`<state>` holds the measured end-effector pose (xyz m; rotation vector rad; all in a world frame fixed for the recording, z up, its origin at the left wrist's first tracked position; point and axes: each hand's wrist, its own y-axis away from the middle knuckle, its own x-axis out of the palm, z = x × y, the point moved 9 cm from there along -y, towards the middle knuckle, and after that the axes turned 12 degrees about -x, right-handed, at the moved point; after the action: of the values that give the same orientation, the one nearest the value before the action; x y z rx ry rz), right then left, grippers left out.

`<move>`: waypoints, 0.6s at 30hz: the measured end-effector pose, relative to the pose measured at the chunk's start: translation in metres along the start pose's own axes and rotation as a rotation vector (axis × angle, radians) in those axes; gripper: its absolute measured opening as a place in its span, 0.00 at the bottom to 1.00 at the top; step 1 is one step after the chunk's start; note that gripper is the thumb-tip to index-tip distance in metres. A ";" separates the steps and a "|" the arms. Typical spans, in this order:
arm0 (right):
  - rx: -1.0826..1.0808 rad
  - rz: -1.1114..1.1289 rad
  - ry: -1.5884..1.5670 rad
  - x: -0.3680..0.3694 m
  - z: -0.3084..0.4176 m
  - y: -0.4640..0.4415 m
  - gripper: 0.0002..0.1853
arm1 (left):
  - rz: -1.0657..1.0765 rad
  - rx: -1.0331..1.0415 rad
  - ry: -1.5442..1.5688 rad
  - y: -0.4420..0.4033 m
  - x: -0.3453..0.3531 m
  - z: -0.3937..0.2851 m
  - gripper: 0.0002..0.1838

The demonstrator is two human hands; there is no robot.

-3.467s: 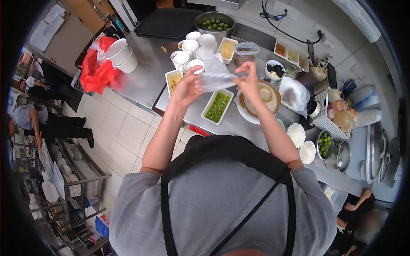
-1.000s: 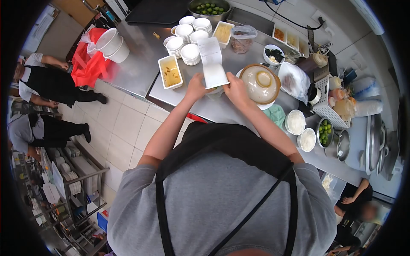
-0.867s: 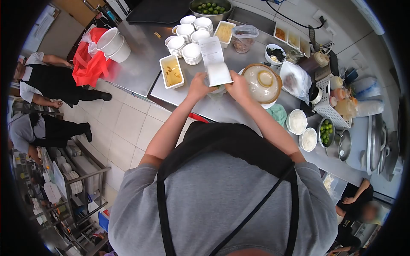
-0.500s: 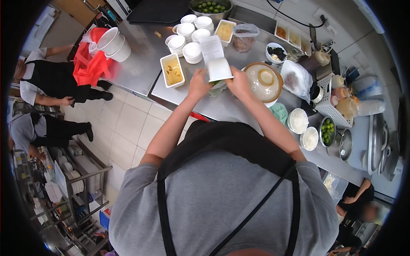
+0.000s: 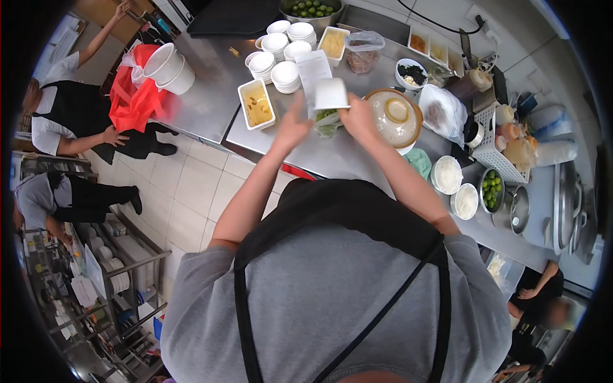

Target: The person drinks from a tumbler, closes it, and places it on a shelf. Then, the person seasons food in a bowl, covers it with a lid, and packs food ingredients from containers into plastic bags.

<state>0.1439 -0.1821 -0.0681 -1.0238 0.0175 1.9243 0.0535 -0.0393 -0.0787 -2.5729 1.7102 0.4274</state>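
Observation:
In my right hand [image 5: 357,118] is a white rectangular tub [image 5: 331,94], tipped and gripped at its right edge. Just below the tub, a clear plastic bag of green leaves [image 5: 327,121] lies on the steel counter. My left hand [image 5: 294,126], blurred by motion, is left of the tub and apart from it; its fingers look stretched out with nothing in them. A printed paper slip [image 5: 314,66] lies behind the tub. To the right of my right hand sits a lidded clay pot [image 5: 391,118]. Left of my left hand stands a white tub of yellowish liquid [image 5: 257,105].
Stacked white bowls [image 5: 285,75] stand at the back. Rice bowls [image 5: 447,175], a bowl of green limes [image 5: 491,191] and a bottle basket [image 5: 495,150] line the right side. White buckets [image 5: 175,73] stand at left. Co-workers [image 5: 73,118] are at the left and lower right.
My left hand has let go of the white tub and moved down and left. The tub has tilted in my right hand, and more of the bag of leaves shows.

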 end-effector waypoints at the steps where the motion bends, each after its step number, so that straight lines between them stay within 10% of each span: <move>1: 0.003 -0.004 -0.001 0.001 0.001 0.003 0.11 | 0.069 0.028 -0.058 0.008 0.016 -0.007 0.43; 18: 0.067 -0.062 -0.014 -0.009 -0.008 0.006 0.14 | 0.133 0.132 -0.259 -0.008 0.039 -0.013 0.40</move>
<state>0.1467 -0.1954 -0.0700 -0.9550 0.0420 1.8627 0.0774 -0.0733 -0.0769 -2.2105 1.7562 0.6008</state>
